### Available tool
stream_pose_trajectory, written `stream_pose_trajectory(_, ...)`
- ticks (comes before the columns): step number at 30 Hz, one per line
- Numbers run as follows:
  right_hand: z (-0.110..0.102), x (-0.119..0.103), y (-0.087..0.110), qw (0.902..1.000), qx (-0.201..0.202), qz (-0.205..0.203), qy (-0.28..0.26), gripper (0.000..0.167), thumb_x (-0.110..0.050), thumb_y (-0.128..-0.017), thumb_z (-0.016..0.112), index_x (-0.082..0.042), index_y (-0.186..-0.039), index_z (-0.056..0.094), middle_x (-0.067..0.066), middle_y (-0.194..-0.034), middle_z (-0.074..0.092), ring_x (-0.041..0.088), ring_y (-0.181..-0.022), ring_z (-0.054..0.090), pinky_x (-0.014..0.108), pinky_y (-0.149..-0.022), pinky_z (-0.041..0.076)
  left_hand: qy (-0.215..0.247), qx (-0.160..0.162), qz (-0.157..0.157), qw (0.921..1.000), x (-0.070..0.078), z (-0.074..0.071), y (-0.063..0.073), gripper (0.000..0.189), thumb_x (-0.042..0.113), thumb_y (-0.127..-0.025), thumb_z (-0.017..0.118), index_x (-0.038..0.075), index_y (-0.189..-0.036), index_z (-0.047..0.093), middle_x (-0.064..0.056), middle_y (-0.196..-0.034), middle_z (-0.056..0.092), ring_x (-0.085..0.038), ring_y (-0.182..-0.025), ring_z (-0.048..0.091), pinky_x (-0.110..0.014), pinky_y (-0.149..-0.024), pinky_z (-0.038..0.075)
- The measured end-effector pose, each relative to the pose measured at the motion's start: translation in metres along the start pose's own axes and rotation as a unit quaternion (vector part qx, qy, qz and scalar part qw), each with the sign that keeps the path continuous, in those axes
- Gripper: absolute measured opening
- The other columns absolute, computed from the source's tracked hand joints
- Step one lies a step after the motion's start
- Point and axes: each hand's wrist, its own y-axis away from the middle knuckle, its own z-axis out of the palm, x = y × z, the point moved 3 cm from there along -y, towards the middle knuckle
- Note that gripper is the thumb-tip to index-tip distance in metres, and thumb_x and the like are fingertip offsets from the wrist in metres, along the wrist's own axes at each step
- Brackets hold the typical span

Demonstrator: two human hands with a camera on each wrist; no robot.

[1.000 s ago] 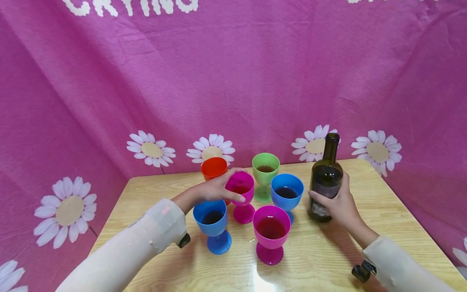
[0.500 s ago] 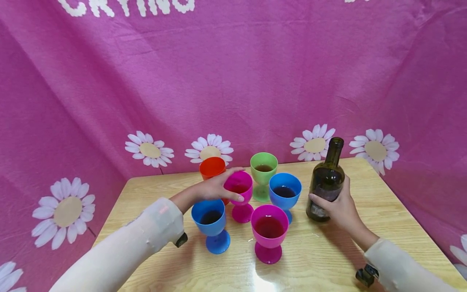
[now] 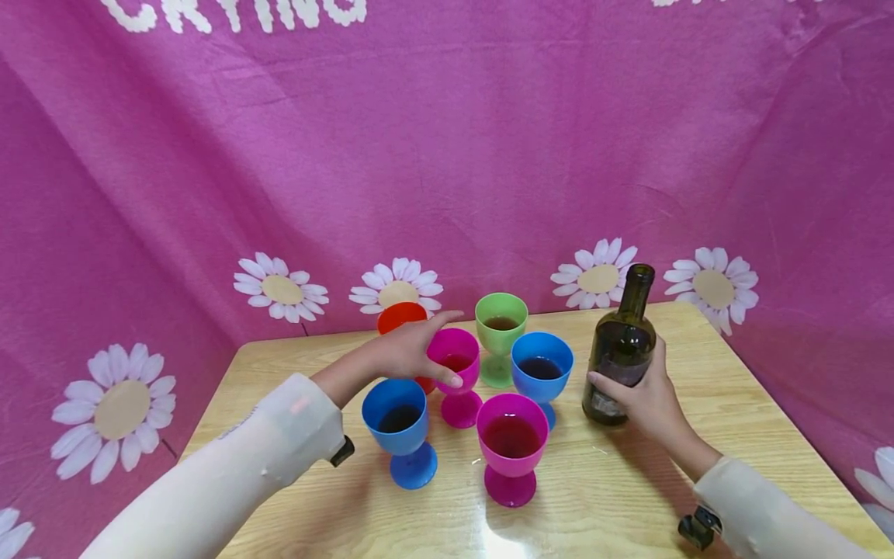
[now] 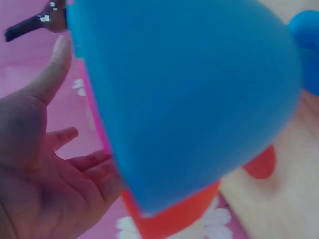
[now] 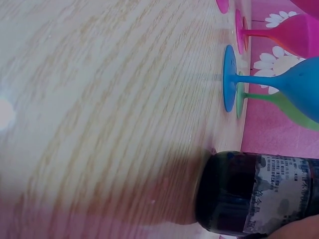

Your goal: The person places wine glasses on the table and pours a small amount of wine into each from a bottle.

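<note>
In the head view my left hand (image 3: 401, 353) reaches over the left blue goblet (image 3: 396, 439), fingers straight and spread beside the rear pink goblet (image 3: 464, 376). Its thumb overlaps that goblet's bowl. An orange-red goblet (image 3: 401, 315) is partly hidden behind this hand. From the left wrist, the blue goblet's bowl (image 4: 194, 99) fills much of the view next to the spread fingers. My right hand (image 3: 649, 396) grips a dark green wine bottle (image 3: 615, 349) around its body. The bottle leans a little to the right, its base (image 5: 224, 194) close to the table; dark liquid shows inside.
A front pink goblet (image 3: 512, 458), a right blue goblet (image 3: 541, 376) and a green goblet (image 3: 500, 338) stand upright, each holding dark or red liquid. The wooden table (image 3: 594, 497) ends at a pink cloth backdrop (image 3: 489, 155) with printed daisies.
My left hand has opened slightly and shifted a little away from the rear pink goblet. The bottle has tilted a bit rightward, still in my right hand. The goblets stay in place.
</note>
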Motion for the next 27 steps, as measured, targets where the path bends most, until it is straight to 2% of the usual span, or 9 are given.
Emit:
stream_pose_trajectory(6, -0.001, 0.001, 0.000, 1.0000, 0.000, -0.001, -0.003, 0.114, -0.027, -0.087, 0.085, -0.023, -0.162, -0.001, 0.028, -0.154, 0.038, 0.047, -0.137, 0.042, 0.073, -0.111, 0.030, -0.009, 0.029, 0.009, 0.9995, 0.015, -0.023, 0.010, 0.103, 0.045, -0.081, 0.086, 0.024, -0.163, 0.028, -0.012, -0.151, 0.053, -0.033, -0.137, 0.051, -0.048, -0.098, 0.056)
stream_pose_trajectory(10, -0.001, 0.001, 0.000, 1.0000, 0.000, 0.000, -0.004, 0.114, -0.027, -0.087, 0.085, -0.023, -0.162, -0.001, 0.028, -0.154, 0.038, 0.047, -0.137, 0.041, 0.073, -0.111, 0.030, 0.022, 0.064, 0.013, 0.9976, 0.011, -0.043, 0.015, 0.099, 0.038, -0.083, 0.086, 0.023, -0.162, 0.029, -0.015, -0.152, 0.051, -0.037, -0.139, 0.049, -0.052, -0.097, 0.056)
stream_pose_trajectory(14, 0.000, -0.001, 0.001, 1.0000, -0.003, 0.003, -0.005, 0.114, -0.028, -0.088, 0.085, -0.022, -0.162, -0.001, 0.028, -0.155, 0.037, 0.048, -0.138, 0.041, 0.074, -0.111, 0.029, 0.057, 0.093, -0.002, 0.9941, -0.010, -0.057, 0.016, 0.095, 0.033, -0.086, 0.084, 0.023, -0.163, 0.028, -0.017, -0.157, 0.044, -0.041, -0.145, 0.040, -0.060, -0.102, 0.051)
stream_pose_trajectory(17, 0.000, -0.002, 0.001, 1.0000, -0.004, 0.006, -0.006, 0.113, -0.028, -0.088, 0.084, -0.021, -0.162, -0.001, 0.029, -0.155, 0.036, 0.049, -0.138, 0.040, 0.075, -0.111, 0.029, 0.068, 0.103, -0.017, 0.9922, -0.033, -0.059, 0.013, 0.094, 0.034, -0.088, 0.083, 0.021, -0.163, 0.028, -0.017, -0.160, 0.040, -0.043, -0.147, 0.036, -0.063, -0.104, 0.048)
stream_pose_trajectory(22, 0.000, -0.002, 0.001, 0.9999, -0.005, 0.008, -0.007, 0.112, -0.028, -0.089, 0.084, -0.019, -0.161, -0.001, 0.029, -0.154, 0.037, 0.049, -0.137, 0.041, 0.074, -0.112, 0.029, 0.115, 0.091, -0.032, 0.9887, -0.069, -0.047, 0.006, 0.097, 0.033, -0.089, 0.081, 0.016, -0.164, 0.022, -0.021, -0.163, 0.031, -0.046, -0.149, 0.028, -0.063, -0.105, 0.048)
stream_pose_trajectory(24, 0.000, -0.002, 0.001, 0.9999, -0.005, 0.008, -0.007, 0.111, -0.028, -0.089, 0.084, -0.019, -0.161, 0.000, 0.029, -0.154, 0.038, 0.049, -0.137, 0.041, 0.074, -0.112, 0.029, 0.153, 0.084, -0.034, 0.9840, -0.082, -0.040, 0.002, 0.098, 0.030, -0.090, 0.080, 0.016, -0.165, 0.018, -0.022, -0.165, 0.026, -0.047, -0.150, 0.026, -0.062, -0.106, 0.047)
stream_pose_trajectory(27, 0.000, -0.002, 0.001, 0.9999, -0.005, 0.010, -0.005, 0.112, -0.029, -0.089, 0.084, -0.020, -0.162, -0.001, 0.029, -0.154, 0.037, 0.050, -0.137, 0.040, 0.075, -0.112, 0.028, 0.211, 0.082, -0.036, 0.9735, -0.094, -0.031, -0.003, 0.100, 0.027, -0.090, 0.079, 0.019, -0.166, 0.014, -0.020, -0.166, 0.024, -0.045, -0.148, 0.031, -0.060, -0.106, 0.048)
